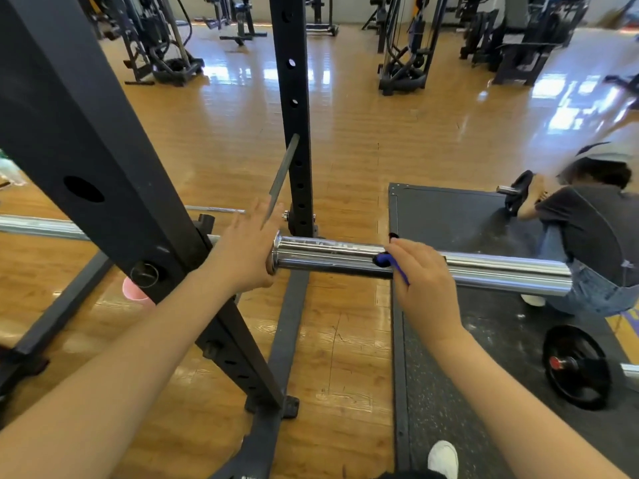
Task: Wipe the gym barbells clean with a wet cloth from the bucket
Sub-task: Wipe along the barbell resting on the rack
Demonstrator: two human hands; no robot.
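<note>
A chrome barbell rests across the black squat rack (103,188), and its shiny sleeve (484,269) points to the right. My left hand (247,250) lies flat with fingers spread beside the sleeve's collar (275,252). My right hand (423,276) is wrapped over the sleeve and closed on a blue and black barbell clip (385,260). The thin shaft (38,227) runs off to the left behind the rack post. A pink bucket (135,292) peeks out on the floor behind the rack. I see no cloth.
Another person (587,233) crouches at the right on a black rubber mat (449,216), handling a weight plate. A loaded bar end with a black plate (575,366) lies on the mat. A second rack upright (294,115) stands ahead. Gym machines line the far wooden floor.
</note>
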